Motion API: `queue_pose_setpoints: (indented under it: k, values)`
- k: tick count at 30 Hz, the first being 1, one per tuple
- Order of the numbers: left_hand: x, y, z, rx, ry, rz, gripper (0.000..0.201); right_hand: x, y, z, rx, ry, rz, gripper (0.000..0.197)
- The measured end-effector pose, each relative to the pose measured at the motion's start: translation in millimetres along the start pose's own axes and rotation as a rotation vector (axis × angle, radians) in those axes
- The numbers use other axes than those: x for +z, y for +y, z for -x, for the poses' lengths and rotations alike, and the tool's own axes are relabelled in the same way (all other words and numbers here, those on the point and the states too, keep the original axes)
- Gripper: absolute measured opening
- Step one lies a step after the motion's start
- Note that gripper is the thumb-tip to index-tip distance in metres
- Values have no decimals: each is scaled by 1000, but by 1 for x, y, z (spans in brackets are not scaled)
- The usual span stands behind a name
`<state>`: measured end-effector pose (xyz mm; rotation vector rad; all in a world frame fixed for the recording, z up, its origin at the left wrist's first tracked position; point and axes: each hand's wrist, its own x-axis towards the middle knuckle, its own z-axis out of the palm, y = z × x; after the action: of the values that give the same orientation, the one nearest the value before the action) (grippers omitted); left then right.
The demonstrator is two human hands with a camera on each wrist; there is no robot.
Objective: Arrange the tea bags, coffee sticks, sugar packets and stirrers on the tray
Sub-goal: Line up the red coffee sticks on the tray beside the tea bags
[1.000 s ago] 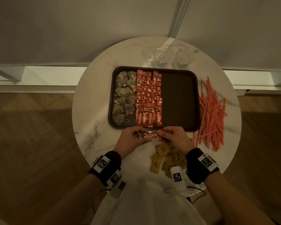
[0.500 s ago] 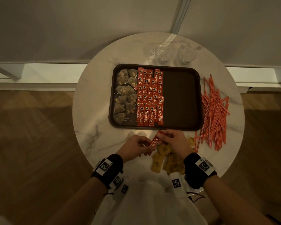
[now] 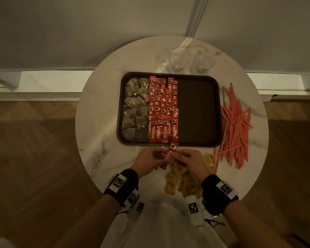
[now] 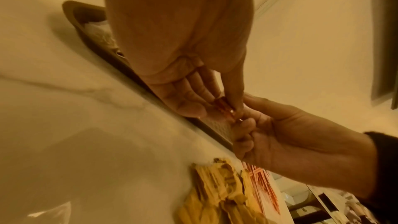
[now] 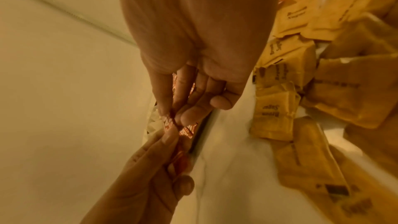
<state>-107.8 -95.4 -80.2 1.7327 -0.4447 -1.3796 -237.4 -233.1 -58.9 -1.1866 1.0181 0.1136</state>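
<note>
A dark tray (image 3: 199,111) lies on the round marble table (image 3: 100,111). Tea bags (image 3: 134,108) fill its left strip and red coffee sticks (image 3: 163,108) a band beside them; its right half is bare. Both hands hold one red coffee stick (image 3: 169,153) just in front of the tray's near rim, its far end tilted toward the tray. My left hand (image 3: 150,158) pinches its near end (image 5: 181,159). My right hand (image 3: 188,160) pinches its middle (image 5: 170,122). Yellow sugar packets (image 3: 179,181) lie under my right hand. Red striped stirrers (image 3: 234,126) lie to the right of the tray.
Two clear glasses (image 3: 178,60) (image 3: 203,61) stand behind the tray at the table's far edge. A white wall and a ledge run behind the table. Wooden floor surrounds it. My white-clad lap (image 3: 161,226) is at the table's near edge.
The coffee stick lay crosswise between my hands a second ago. It has turned so its far end points at the tray. Both hands stayed close together in front of the near rim.
</note>
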Motion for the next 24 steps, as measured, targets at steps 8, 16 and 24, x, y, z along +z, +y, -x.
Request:
queue_pose_setpoints:
  k: [8, 16, 24]
  values:
    - [-5, -15, -6, -217, 20, -153, 40, -15, -23, -33, -100, 89, 221, 10]
    - [-6, -44, 0, -330, -27, -373, 56, -19, -45, -83, -119, 131, 415, 14]
    - [-5, -47, -3, -321, -17, -441, 58, -8, -52, -101, -107, 126, 581, 11]
